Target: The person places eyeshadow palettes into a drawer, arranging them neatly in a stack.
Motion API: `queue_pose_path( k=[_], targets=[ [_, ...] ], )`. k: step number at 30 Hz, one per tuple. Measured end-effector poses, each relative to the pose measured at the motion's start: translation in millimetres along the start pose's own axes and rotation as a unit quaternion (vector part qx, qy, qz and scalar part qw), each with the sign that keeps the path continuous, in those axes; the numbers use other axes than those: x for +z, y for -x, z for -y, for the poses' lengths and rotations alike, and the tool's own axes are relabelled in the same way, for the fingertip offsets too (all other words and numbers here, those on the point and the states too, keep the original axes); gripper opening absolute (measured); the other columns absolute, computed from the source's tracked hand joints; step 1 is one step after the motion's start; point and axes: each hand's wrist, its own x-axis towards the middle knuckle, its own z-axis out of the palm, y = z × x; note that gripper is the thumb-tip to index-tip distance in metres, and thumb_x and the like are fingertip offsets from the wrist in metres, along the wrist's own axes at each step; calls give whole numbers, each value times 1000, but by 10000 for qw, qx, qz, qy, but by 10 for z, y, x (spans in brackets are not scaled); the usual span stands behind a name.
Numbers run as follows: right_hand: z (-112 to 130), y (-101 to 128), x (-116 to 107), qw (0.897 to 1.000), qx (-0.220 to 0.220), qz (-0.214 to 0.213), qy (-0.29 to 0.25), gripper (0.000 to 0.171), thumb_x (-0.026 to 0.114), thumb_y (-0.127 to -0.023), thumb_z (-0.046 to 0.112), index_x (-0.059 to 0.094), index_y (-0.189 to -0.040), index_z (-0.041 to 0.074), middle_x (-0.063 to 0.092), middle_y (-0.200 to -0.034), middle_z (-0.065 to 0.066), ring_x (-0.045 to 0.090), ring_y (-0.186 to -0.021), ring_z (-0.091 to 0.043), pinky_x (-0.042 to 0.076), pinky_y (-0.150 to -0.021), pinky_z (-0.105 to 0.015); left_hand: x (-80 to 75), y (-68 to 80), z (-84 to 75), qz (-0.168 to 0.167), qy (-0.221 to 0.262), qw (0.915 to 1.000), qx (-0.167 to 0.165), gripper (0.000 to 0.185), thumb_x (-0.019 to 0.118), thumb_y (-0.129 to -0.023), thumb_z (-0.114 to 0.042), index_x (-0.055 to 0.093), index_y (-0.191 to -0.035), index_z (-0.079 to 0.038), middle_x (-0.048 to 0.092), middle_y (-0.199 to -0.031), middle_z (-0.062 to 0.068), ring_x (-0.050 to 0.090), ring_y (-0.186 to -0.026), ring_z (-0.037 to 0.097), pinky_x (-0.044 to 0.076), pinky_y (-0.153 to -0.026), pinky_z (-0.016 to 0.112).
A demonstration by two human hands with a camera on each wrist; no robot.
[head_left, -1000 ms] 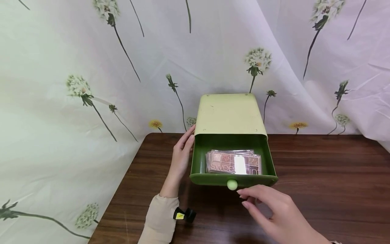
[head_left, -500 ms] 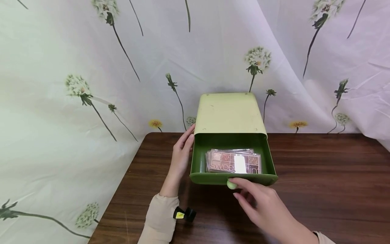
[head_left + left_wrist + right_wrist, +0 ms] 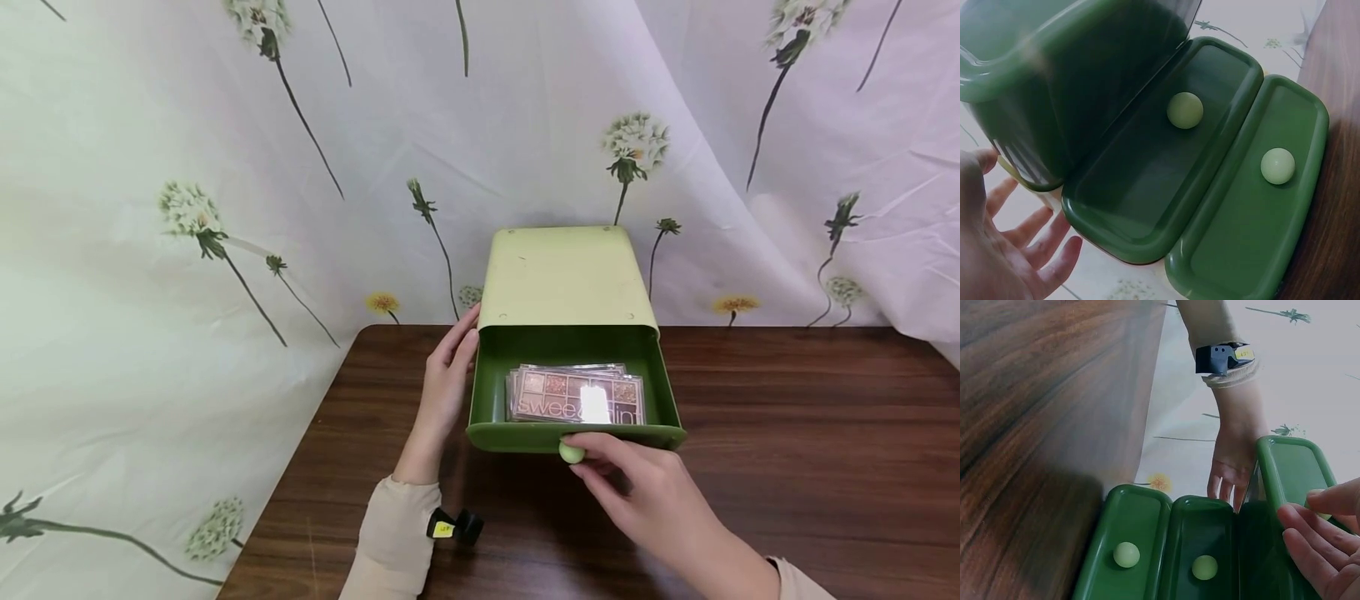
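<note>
From the head view I see the green drawer box at the back of the dark wood worktop, its top drawer pulled out toward me, dark green inside with a pale lid above. A stack of eyeshadow palettes lies flat in it. My right hand pinches the pale round knob on the drawer front; a second ago it hung short of the knob. My left hand lies flat and relaxed against the box's left side, unmoved. A flowered curtain hangs behind.

From the left wrist I see that hand's fingers spread loose beside the box, and two lower drawers, each with its own knob.

From the right wrist, my fingertips curl at the open drawer's front; the knob is mostly hidden behind them.
</note>
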Motion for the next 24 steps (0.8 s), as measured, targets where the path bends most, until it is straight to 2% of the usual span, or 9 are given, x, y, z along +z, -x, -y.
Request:
queue_pose_path(
  k=[8,13,20,24],
  targets=[
    [-27,-58,7,9996,-175,-241,6,25,60,-99,34,72,-105,13,73,-89,5,60,-68,0,47,-60,-15,-3,-4,16,9,6,10000,13,41,50,-105,-26,53,-146,-18,55,-142,3,56,-118,18,49,-82,27],
    [-39,-96,-12,9997,-105,-225,-55,25,60,-99,33,71,-106,12,73,-87,5,64,-71,-3,48,-61,-14,-3,2,7,-2,-10,10000,-3,41,50,-105,-27,53,-145,-19,55,-142,2,55,-121,19,49,-84,28],
    [-73,-165,-18,9997,150,-164,57,31,56,-99,41,71,-106,15,72,-88,9,66,-76,-4,48,-62,-15,1,3,7,-30,7,10000,-19,41,50,-105,-28,53,-145,-20,54,-144,0,54,-122,18,49,-86,31],
    [-114,-197,-10,9996,165,-190,86,27,60,-98,38,71,-107,15,72,-88,8,67,-76,-4,46,-60,-16,10,2,7,-73,-3,10000,-22,41,50,-105,-29,54,-145,-20,54,-143,-1,55,-121,18,49,-84,30]
  ],
)
